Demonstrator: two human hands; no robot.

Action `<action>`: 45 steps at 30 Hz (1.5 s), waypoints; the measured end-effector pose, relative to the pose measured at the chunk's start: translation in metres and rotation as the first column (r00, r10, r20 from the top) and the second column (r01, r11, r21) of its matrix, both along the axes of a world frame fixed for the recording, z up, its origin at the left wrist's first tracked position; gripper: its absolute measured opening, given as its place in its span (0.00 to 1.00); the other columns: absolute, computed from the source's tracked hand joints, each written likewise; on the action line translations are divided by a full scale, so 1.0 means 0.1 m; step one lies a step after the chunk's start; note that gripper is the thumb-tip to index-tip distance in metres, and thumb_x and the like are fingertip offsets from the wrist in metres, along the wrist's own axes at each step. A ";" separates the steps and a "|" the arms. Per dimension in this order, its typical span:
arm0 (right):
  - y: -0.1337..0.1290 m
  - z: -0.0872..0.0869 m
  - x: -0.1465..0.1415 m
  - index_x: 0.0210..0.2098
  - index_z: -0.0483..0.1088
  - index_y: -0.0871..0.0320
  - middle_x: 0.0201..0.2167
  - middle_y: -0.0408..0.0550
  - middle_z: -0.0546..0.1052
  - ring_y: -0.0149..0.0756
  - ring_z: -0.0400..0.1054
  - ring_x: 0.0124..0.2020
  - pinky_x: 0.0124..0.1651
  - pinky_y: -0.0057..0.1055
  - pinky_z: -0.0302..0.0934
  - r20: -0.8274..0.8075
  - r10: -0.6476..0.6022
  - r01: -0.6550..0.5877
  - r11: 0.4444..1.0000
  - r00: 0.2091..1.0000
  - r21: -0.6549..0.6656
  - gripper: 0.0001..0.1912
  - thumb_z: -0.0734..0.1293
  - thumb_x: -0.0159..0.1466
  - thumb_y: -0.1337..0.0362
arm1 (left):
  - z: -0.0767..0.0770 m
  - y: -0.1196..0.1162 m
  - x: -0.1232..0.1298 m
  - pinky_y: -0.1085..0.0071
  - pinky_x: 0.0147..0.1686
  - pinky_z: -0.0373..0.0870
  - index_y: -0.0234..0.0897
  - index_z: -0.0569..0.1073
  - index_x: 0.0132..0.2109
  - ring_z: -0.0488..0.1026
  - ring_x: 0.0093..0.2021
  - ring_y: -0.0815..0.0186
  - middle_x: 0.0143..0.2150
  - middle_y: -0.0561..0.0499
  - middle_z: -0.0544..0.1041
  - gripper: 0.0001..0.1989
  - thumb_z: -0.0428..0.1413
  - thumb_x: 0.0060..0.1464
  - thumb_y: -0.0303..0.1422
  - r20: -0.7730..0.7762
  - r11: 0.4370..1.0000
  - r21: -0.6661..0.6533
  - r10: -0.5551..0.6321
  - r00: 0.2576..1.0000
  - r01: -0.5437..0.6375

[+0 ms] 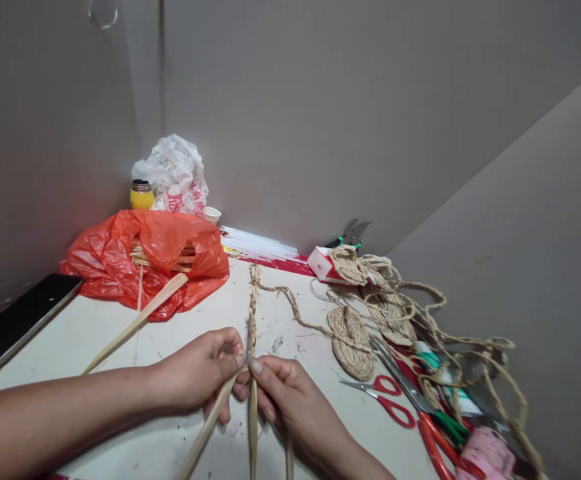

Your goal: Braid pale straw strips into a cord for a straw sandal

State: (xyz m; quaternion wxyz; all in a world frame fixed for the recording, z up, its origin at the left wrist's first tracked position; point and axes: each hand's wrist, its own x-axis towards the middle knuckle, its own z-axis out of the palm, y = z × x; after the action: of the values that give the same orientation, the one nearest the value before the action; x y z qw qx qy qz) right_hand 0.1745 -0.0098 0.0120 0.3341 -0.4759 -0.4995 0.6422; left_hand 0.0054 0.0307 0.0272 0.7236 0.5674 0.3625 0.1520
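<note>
A narrow braid of straw-coloured plant fibre (253, 317) runs up the white table, with a thin twisted cord (295, 308) leading off its top to the right. At its lower end my left hand (205, 367) pinches a flat fibre strip (207, 427) between thumb and fingers. Close beside it, thumb and fingertips nearly touching the left ones, my right hand (285, 387) grips the braid where it parts into loose strands. The strands hang down toward me, and one passes beneath my right hand. The fingers hide the exact crossing of the strips.
Left are a red plastic bag (115, 247) of fibre strips and a phone (25, 320). Behind stand a yellow jar (141, 195) and white sticks (260, 243). Right lie a coiled fibre sole shape (353, 343), red-handled scissors (385, 397), large shears (425, 407) and tangled cord (470, 347).
</note>
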 end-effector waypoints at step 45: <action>-0.05 0.03 -0.03 0.20 0.61 0.59 0.12 0.37 0.60 0.25 0.52 0.16 0.23 0.24 0.50 0.128 -0.049 0.036 0.994 0.991 0.099 0.24 0.59 0.63 0.47 | 0.12 -0.08 -0.01 0.75 0.32 0.62 0.31 0.75 0.34 0.68 0.31 0.68 0.28 0.51 0.76 0.14 0.48 0.53 0.34 -0.173 0.905 0.426 0.075 0.982 0.006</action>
State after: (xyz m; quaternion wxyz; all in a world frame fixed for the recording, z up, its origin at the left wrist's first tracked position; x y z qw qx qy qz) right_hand 0.1711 -0.0151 0.0147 0.3369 -0.5109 -0.5404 0.5774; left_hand 0.0047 0.0223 0.0395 0.5432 0.7162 0.3963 0.1867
